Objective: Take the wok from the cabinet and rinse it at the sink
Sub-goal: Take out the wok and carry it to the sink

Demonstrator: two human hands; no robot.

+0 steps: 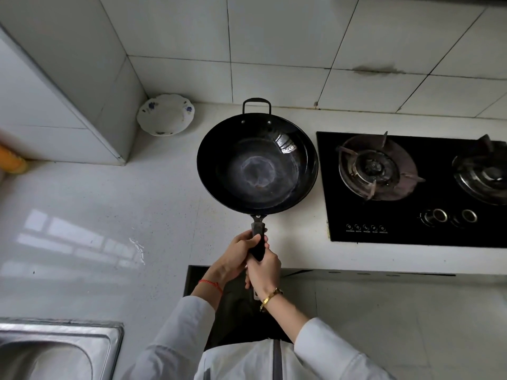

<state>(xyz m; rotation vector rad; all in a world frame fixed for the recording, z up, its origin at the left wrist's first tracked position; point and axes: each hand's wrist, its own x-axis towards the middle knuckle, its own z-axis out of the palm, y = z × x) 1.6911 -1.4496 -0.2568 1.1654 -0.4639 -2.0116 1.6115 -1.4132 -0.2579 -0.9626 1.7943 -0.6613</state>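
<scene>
Because the wok (pixel 257 163) is broad and likely heavy, both hands share its long handle: the left hand (pixel 236 252) wraps the grip nearer the pan, the right hand (pixel 264 271) curls round it just behind. The wok sits over the white counter (pixel 123 215) beside the stove (pixel 411 187) (the sink (pixel 60 349) lies well apart, lower left), so I judge the carry not yet done.
</scene>
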